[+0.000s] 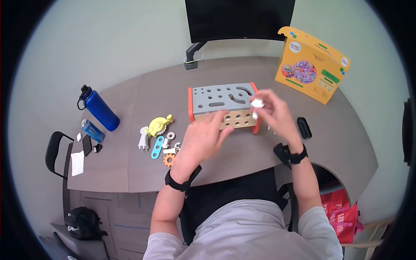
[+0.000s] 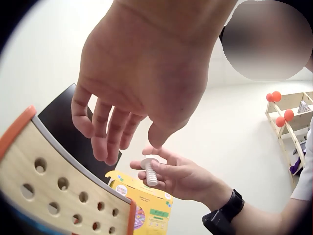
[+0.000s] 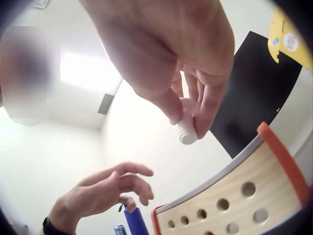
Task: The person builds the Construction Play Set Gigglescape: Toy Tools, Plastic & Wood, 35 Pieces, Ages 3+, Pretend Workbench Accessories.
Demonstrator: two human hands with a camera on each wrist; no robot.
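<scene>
White screw (image 3: 186, 132) is pinched in the right grip (image 1: 278, 115).

From my remote seat I count one left hand (image 1: 203, 138); one right hand (image 1: 277, 118); one held white screw (image 2: 152, 176); one perforated toy bench (image 1: 223, 99); one orange gear (image 1: 166, 160); one turquoise strip (image 1: 159, 144); one monitor (image 1: 240, 19); one yellow box (image 1: 313, 65); one blue bottle (image 1: 102, 109); one can (image 1: 92, 131); two black wristbands (image 1: 184, 186).

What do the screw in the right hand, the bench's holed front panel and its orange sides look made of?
Screw: likely plastic, matte white; even color through head and thread, no metallic glint.
Front panel: looks like wood or plywood, smooth; pale tan with faint grain.
Orange sides: smooth, evenly colored; painted wood or plastic, can't tell.
</scene>
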